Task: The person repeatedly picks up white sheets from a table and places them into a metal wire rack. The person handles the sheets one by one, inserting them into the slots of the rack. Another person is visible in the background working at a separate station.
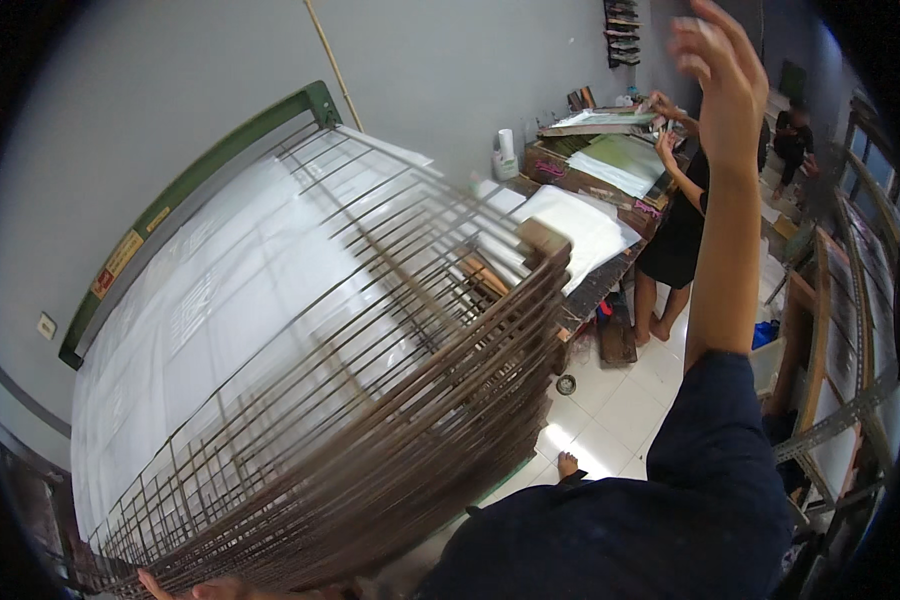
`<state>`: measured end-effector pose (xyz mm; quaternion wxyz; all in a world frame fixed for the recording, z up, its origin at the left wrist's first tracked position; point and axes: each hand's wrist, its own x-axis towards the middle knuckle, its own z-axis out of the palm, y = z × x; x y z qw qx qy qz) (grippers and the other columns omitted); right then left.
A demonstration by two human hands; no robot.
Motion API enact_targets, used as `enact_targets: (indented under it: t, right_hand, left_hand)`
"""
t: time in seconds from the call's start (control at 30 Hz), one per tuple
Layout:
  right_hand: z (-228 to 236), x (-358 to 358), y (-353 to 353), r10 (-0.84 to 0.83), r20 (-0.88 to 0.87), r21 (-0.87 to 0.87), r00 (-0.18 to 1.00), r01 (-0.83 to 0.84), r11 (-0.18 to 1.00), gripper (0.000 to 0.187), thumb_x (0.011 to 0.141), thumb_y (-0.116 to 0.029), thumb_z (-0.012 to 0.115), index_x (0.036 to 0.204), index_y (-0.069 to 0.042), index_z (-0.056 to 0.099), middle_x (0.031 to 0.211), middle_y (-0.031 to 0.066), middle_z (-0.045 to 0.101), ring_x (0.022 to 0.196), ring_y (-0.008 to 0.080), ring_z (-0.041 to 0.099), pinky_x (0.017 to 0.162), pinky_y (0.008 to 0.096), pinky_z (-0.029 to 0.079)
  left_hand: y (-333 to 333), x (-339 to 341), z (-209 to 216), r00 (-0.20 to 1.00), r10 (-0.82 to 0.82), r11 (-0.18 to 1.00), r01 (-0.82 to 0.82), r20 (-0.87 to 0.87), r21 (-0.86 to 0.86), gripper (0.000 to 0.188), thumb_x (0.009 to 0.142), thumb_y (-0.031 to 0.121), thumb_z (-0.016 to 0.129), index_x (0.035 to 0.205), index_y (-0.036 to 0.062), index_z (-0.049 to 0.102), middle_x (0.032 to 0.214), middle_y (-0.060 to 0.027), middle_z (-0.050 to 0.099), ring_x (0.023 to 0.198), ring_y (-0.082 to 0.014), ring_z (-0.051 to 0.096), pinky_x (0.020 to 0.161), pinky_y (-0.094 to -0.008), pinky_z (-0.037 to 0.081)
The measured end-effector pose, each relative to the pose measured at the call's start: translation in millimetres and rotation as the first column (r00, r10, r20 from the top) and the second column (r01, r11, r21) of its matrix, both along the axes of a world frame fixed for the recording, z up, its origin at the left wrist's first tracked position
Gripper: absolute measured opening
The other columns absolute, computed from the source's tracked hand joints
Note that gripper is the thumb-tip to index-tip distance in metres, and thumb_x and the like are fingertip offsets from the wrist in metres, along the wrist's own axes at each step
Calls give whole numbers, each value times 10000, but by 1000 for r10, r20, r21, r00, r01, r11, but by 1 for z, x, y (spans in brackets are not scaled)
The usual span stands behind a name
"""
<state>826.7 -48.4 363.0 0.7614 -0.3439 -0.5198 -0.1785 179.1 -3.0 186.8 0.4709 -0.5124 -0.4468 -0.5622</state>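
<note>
Grey wall [210,50] stood behind a tall drying rack, its stacked wire shelves [440,400] fanned out over the pale tiled floor [615,410]. From where I stood, the white sheets [250,270] lay spread beneath the thin bars, reaching back toward the green frame [206,172].

The person's right hand [722,62] was high in the air, well apart from the rack, its fingers loosely bent and a little spread. It was blurred, but I saw nothing in its hold. The left hand [205,588] was low beside the near corner of the shelves, partly cut off from sight; I couldn't tell how far its fingers were curled or whether they gripped a bar.

Shelf handling seemed to be the work in hand. To do it well, I'd have guided the wire grid by its outer bar, slowly and evenly, so that it didn't twist or drop. Fingers were best kept out of the narrow gaps, where bars could pinch. The sheets looked thin, and I judged that a dragging wire could crease them. Beyond, a co-worker [670,255] stood at a cluttered bench [595,305], so the raised arm needed some care too.
</note>
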Motion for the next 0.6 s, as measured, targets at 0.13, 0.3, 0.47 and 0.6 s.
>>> enact_targets:
  t: [0.13,0.3,0.47,0.6]
  right_hand:
    - [-145,88,19,166,-386,-150,907,-239,959,353,808,-218,578,1115,-50,540,823,35,591,688,115,562,588,241,442]
    - [-456,166,41,-6,-994,-75,112,-622,780,166,810,-309,543,883,-162,565,686,-31,548,602,112,527,516,243,379]
    - [-576,181,47,-423,-899,-213,-113,-730,649,280,749,-396,573,917,-177,529,924,1,565,825,173,533,672,355,387]
    - [-568,250,84,-233,-966,-111,-116,-624,774,539,775,-480,562,1158,-116,459,1098,56,519,999,202,511,820,374,380]
  left_hand:
    - [-9,94,5,984,-115,992,120,-132,26,620,927,494,253,1203,-35,421,1223,-211,452,1163,-349,432,1005,-495,330]
    - [-7,241,18,852,-324,946,304,-412,-117,690,887,574,300,1180,-37,429,1181,-178,452,1168,-375,405,991,-533,318]
    - [3,282,3,940,-195,977,160,-281,-143,713,885,599,235,1163,-22,447,1139,-150,472,1164,-355,403,987,-525,301]
    - [14,292,2,955,-183,983,170,-235,-71,780,868,642,181,1115,-36,477,1079,-143,499,1120,-358,425,979,-516,308]
